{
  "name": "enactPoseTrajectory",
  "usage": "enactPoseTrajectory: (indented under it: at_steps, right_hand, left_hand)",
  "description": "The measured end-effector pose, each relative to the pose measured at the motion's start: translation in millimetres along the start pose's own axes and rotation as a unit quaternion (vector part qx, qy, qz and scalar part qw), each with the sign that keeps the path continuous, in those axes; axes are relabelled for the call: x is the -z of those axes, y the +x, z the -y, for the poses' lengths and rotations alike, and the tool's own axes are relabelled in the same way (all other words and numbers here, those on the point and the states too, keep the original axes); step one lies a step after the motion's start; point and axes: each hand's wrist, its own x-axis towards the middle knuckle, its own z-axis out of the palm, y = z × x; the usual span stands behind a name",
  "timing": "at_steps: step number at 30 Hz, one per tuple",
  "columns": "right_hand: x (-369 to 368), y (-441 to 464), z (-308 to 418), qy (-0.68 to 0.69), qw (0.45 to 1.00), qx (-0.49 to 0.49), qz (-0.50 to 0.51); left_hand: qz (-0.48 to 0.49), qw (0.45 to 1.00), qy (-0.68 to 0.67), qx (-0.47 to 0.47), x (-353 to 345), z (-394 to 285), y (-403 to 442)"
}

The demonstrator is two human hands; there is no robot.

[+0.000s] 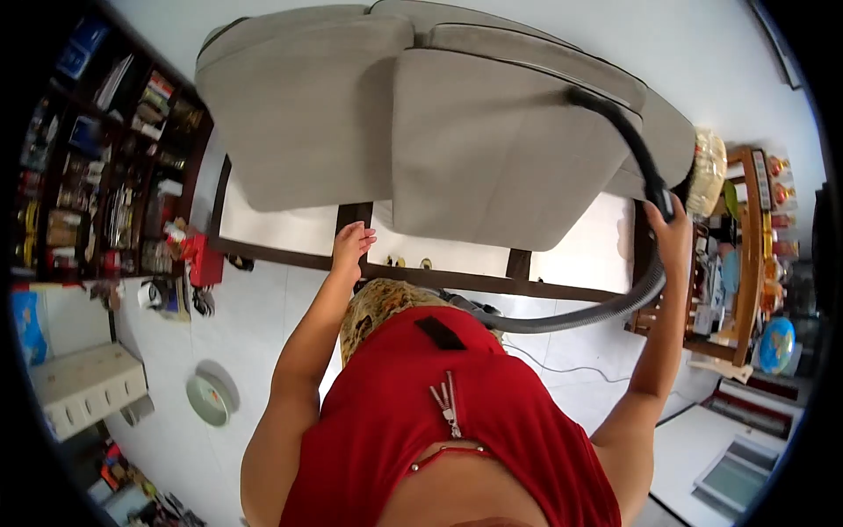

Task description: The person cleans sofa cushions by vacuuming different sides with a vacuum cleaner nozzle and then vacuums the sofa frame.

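My right hand (672, 230) is closed around the handle of a vacuum cleaner wand (628, 136), at the right side of the sofa. The black curved wand reaches up and left, its tip against the upper part of a grey seat cushion (518, 149). From the handle a grey ribbed hose (571, 322) loops down and left toward my waist, where its far end is hidden. My left hand (353, 246) holds nothing; its fingers are apart above the front rail of the sofa frame (281, 255). Another grey cushion (307, 114) stands tilted up beside the first.
Dark shelves (114, 158) full of things stand at the left, with a red box (205, 263) near their foot. A pale green basin (209, 400) sits on the tiled floor. A wooden rack (746, 255) stands at the right; a thin cord (562, 367) crosses the floor.
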Motion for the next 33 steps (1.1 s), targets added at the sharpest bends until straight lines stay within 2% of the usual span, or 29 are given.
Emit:
enactPoseTrajectory:
  at_steps: [1, 3, 6, 9, 10, 11, 12, 13, 14, 17, 20, 23, 26, 27, 28, 29, 31, 32, 33]
  right_hand:
    - [4.8, 5.4, -39.3, 0.024, 0.999, -0.010, -0.020]
    - [33.9, -0.9, -51.6, -0.004, 0.998, -0.063, -0.008]
    - [45.0, -7.4, -70.5, -0.013, 0.996, -0.080, -0.025]
    - [38.3, -24.3, -45.3, 0.126, 0.992, -0.010, 0.012]
    - [32.0, -27.8, -33.6, 0.116, 0.992, 0.044, 0.017]
    - [17.3, -26.7, -29.8, 0.142, 0.988, 0.042, 0.048]
    - [3.3, -30.6, -7.8, 0.139, 0.987, 0.060, 0.056]
    - [-11.1, -32.8, 19.2, 0.135, 0.980, 0.138, 0.056]
    - [-17.0, -35.1, 51.1, 0.082, 0.979, 0.165, 0.086]
    - [-57.3, -27.7, 103.4, 0.023, 0.968, 0.227, 0.102]
    - [-79.0, -10.7, 114.4, -0.043, 0.970, 0.218, 0.095]
    - [-68.5, 0.7, 81.4, -0.032, 0.980, 0.171, 0.092]
    - [-40.4, -7.3, 35.9, -0.058, 0.986, 0.141, 0.061]
    - [-29.0, -8.9, 23.0, -0.086, 0.988, 0.117, 0.053]
    - [-18.0, -11.1, 12.4, -0.113, 0.988, 0.094, 0.047]
    - [-8.5, -11.2, -2.4, -0.100, 0.991, 0.065, 0.059]
    - [2.9, -19.6, 10.3, -0.099, 0.990, 0.024, 0.095]
    - [11.0, -26.2, 28.7, -0.113, 0.987, 0.007, 0.114]
    - [12.7, -33.3, 42.2, -0.096, 0.989, 0.016, 0.114]
  left_hand:
    - [-0.017, 1.000, 0.000, 0.005, -1.4, 9.4, -4.4]
    - [-0.029, 0.999, 0.014, 0.006, -7.7, 22.9, -18.7]
    - [0.003, 0.998, 0.056, -0.021, -31.6, 26.2, -36.3]
    - [0.063, 0.991, 0.097, -0.069, -72.0, 9.7, -49.4]
    - [0.084, 0.987, 0.106, -0.085, -85.5, 5.7, -49.6]
    - [0.108, 0.982, 0.116, -0.101, -99.2, 2.4, -51.3]
    - [0.121, 0.981, 0.112, -0.099, -113.3, -1.7, -56.5]
    - [0.137, 0.980, 0.109, -0.095, -128.1, -6.6, -63.4]
    - [0.154, 0.978, 0.106, -0.091, -142.5, -10.3, -69.8]
    - [0.203, 0.948, 0.178, -0.169, -177.8, -9.5, -89.7]
    - [0.303, 0.886, 0.222, -0.272, -199.2, -55.5, -144.7]
    - [0.347, 0.866, 0.217, -0.287, -193.9, -76.0, -154.4]
    - [0.286, 0.846, 0.338, -0.296, -170.8, -73.6, -139.5]
    - [0.287, 0.854, 0.360, -0.242, -178.0, -87.2, -160.5]
    - [0.351, 0.849, 0.275, -0.283, -192.7, -80.0, -173.3]
    - [0.396, 0.793, 0.352, -0.300, -223.2, -95.8, -207.4]
    - [0.482, 0.637, 0.267, -0.538, -287.0, -83.8, -264.4]
    - [0.515, 0.575, 0.220, -0.597, -303.9, -98.6, -293.3]
    - [0.534, 0.535, 0.249, -0.606, -316.0, -115.6, -320.1]
